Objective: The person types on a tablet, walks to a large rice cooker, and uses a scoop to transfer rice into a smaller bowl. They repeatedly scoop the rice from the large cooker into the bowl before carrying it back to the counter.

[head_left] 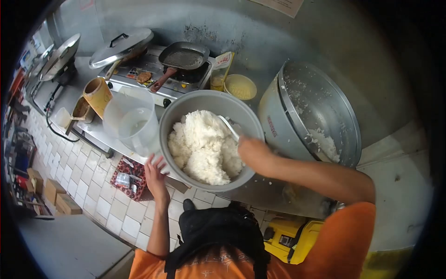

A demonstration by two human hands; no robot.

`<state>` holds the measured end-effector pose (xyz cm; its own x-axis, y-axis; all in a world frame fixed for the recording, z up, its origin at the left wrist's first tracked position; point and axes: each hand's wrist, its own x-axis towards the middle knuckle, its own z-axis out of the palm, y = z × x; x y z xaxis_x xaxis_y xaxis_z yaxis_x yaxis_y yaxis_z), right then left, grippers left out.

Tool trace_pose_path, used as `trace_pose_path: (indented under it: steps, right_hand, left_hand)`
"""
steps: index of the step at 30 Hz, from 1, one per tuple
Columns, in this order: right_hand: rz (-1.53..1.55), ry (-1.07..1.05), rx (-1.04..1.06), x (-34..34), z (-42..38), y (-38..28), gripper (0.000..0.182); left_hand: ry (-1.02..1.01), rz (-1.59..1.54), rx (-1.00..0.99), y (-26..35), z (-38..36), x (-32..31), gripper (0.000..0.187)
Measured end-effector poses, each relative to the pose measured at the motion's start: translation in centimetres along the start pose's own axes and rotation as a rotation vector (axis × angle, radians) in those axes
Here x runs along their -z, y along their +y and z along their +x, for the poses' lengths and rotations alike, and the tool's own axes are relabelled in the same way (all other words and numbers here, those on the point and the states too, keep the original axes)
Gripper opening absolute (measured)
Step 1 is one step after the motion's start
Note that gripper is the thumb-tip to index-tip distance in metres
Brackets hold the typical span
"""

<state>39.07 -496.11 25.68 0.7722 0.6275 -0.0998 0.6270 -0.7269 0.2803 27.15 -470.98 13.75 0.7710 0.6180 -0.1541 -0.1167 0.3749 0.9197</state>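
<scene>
Rice [204,144] sits heaped in 1 gray pot [253,123] in the middle. The right hand [253,153] grips a pale spoon-like tool [227,124], perhaps so it can push the rice. The left hand [156,179] holds nothing, spread wide just left of the pot, perhaps to steady it.

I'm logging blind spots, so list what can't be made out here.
All in the head view:
Utensil: far end, hidden by the rice.
Pot: bottom, covered by the rice.
Right hand: palm, hidden by the back of the hand.
Wall notice: top cut off by upper edge; print too small.
</scene>
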Motion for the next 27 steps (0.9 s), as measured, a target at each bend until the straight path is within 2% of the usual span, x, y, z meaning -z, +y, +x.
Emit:
trace_pose_path:
  steps: [1,2,4,5,6,7,8,9,10,11,12,13,14,15,16,17,18,20,21,22,23,24,26,27]
  right_hand:
    - [-0.143,-0.068,0.121,-1.5,0.7,-1.4,0.018]
    - [-0.151,-0.061,0.116,-1.0,1.1,-1.8,0.018]
    - [0.015,-0.204,0.058,1.1,2.0,-1.3,0.021]
    - [0.389,-0.223,-0.158,3.2,1.4,-0.6,0.025]
    - [0.417,-0.1,-0.138,4.7,0.2,0.1,0.029]
    - [0.456,0.038,-0.09,5.1,-0.8,0.9,0.034]
    - [0.453,0.105,-0.06,4.0,-1.3,2.4,0.039]
    - [0.62,0.222,-0.137,5.1,-2.1,2.3,0.039]
    - [0.757,0.284,-0.255,5.8,-2.3,2.2,0.034]
    - [0.882,0.351,-0.357,7.6,-2.1,1.2,0.026]
    - [0.977,0.575,-0.275,5.9,-1.2,1.4,0.016]
    - [1.088,0.789,-0.203,3.6,0.2,2.4,0.007]
    - [1.118,0.769,-0.114,1.8,2.5,3.3,0.007]
    - [1.334,0.867,0.032,0.1,5.0,4.0,0.007]
    - [1.556,0.957,0.158,-1.3,7.2,4.0,0.019]
    - [1.743,0.942,-0.028,-1.6,8.8,2.6,0.036]
    - [1.766,0.923,-0.015,-1.3,9.9,2.0,0.036]
    - [1.098,0.859,-0.085,-0.7,10.7,2.2,0.042]
    - [1.106,0.867,-0.09,0.6,10.0,2.3,0.042]
    - [1.112,0.898,-0.098,2.8,8.9,2.4,0.041]
    - [1.113,0.929,-0.102,4.1,8.3,2.3,0.041]
    - [1.111,0.942,-0.098,2.9,9.6,2.5,0.041]
    - [1.453,0.972,-0.025,-3.9,12.9,2.7,0.038]
    - [1.089,0.961,0.041,-6.8,14.0,2.4,0.031]
  left_hand:
    - [-0.013,0.09,-0.024,-0.7,-0.6,1.9,0.045]
    - [-0.018,0.173,-0.044,-1.7,-1.8,4.0,0.045]
    - [-0.031,0.385,0.004,-4.0,-4.2,8.9,0.045]
    - [-0.038,0.489,-0.019,-8.6,-4.9,13.5,0.043]
    - [0.006,0.701,0.191,-11.2,-6.6,17.3,0.041]
    - [0.013,0.785,0.345,-15.3,-8.5,21.9,0.036]
    - [0.174,0.53,0.462,-18.7,-10.5,25.0,0.028]
    - [0.277,0.582,0.48,-19.6,-12.5,26.6,0.024]
    - [0.431,0.541,0.507,-17.2,-14.1,25.5,0.025]
    - [0.451,0.594,0.434,-17.5,-14.3,25.8,0.026]
    - [0.473,0.647,0.368,-18.1,-14.7,25.6,0.027]
    - [0.409,0.669,0.289,-17.6,-14.0,24.0,0.027]
    - [0.337,0.699,0.219,-14.7,-12.2,20.7,0.028]
    - [0.23,0.677,0.141,-11.5,-10.5,17.0,0.029]
    - [0.14,0.611,0.059,-9.8,-8.8,13.6,0.032]
    - [0.036,0.603,-0.115,-7.0,-7.3,9.7,0.034]
    - [-0.061,0.642,-0.11,-4.2,-6.1,6.4,0.038]
    - [-0.06,0.656,-0.256,-0.9,-4.6,0.3,0.05]
    - [-0.094,0.573,-0.181,0.6,-3.8,-2.3,0.056]
    - [-0.096,0.586,-0.194,0.1,-2.7,-4.3,0.056]
    - [0.061,0.686,-0.252,-0.8,-1.8,-6.1,0.056]
    - [0.221,0.773,-0.31,-0.8,-1.2,-6.9,0.056]
    - [0.232,0.682,-0.259,-0.4,0.2,-6.7,0.056]
    - [0.221,0.603,-0.195,-0.5,0.7,-7.1,0.057]
